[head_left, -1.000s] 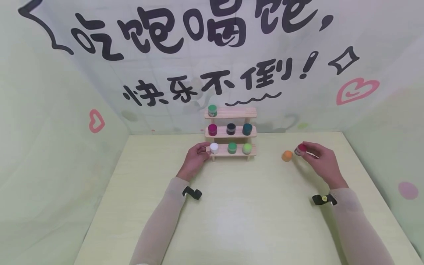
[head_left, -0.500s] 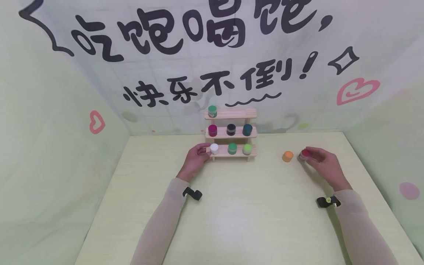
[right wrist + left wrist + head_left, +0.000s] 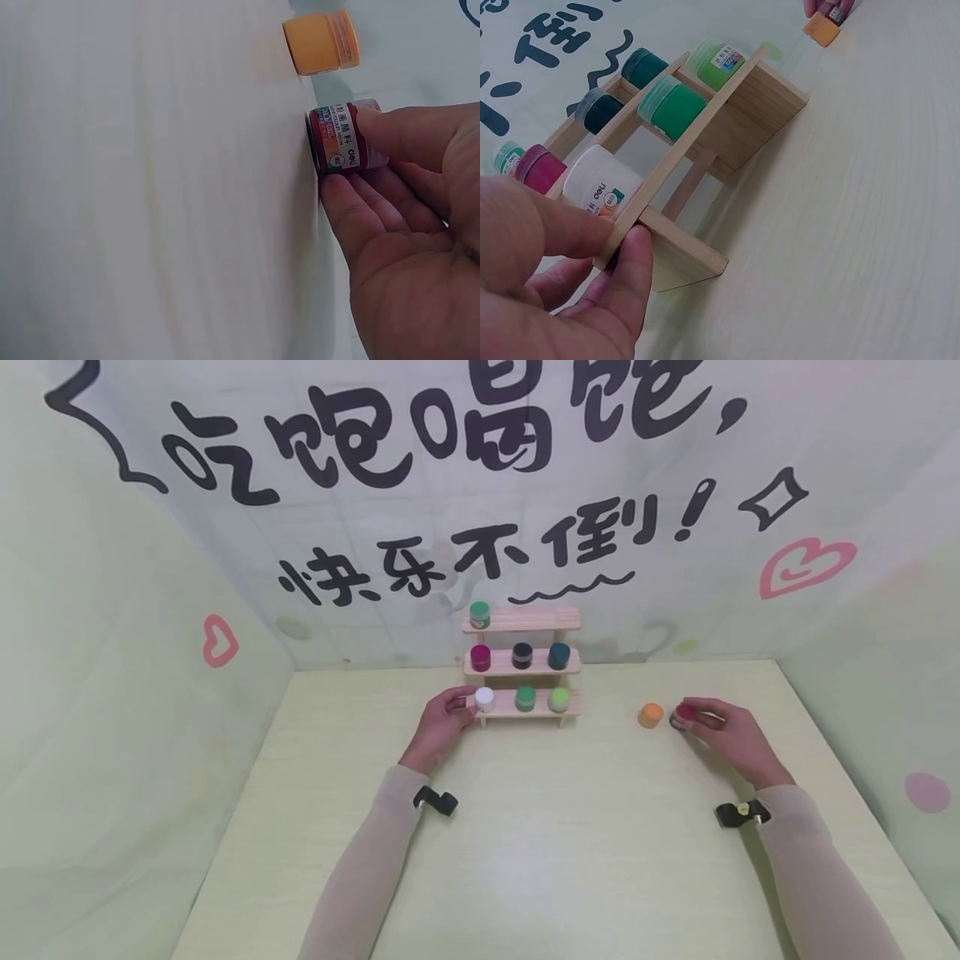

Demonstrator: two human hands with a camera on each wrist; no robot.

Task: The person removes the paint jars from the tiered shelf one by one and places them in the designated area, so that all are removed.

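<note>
My left hand (image 3: 444,725) pinches the left end of the lowest board of a small three-tier wooden shelf (image 3: 676,161), thumb on top and fingers beneath. Right beside that thumb stands a white paint jar (image 3: 600,180). On the right of the table, my right hand (image 3: 731,737) holds a dark red paint jar (image 3: 341,139) between thumb and fingers, its base right at the tabletop. An orange paint jar (image 3: 651,715) stands just left of it, a small gap between them.
On the shelf's bottom tier are a green jar (image 3: 526,698) and a light green jar (image 3: 559,699). Magenta (image 3: 481,657), black (image 3: 522,655) and teal (image 3: 558,656) jars line the middle tier. Another green jar (image 3: 479,614) sits at the top left. A printed cloth (image 3: 360,518) hangs behind.
My right hand has lowered the dark red jar to the tabletop, ending slightly nearer the front edge, beside the orange jar. The left hand keeps its grip on the shelf.
</note>
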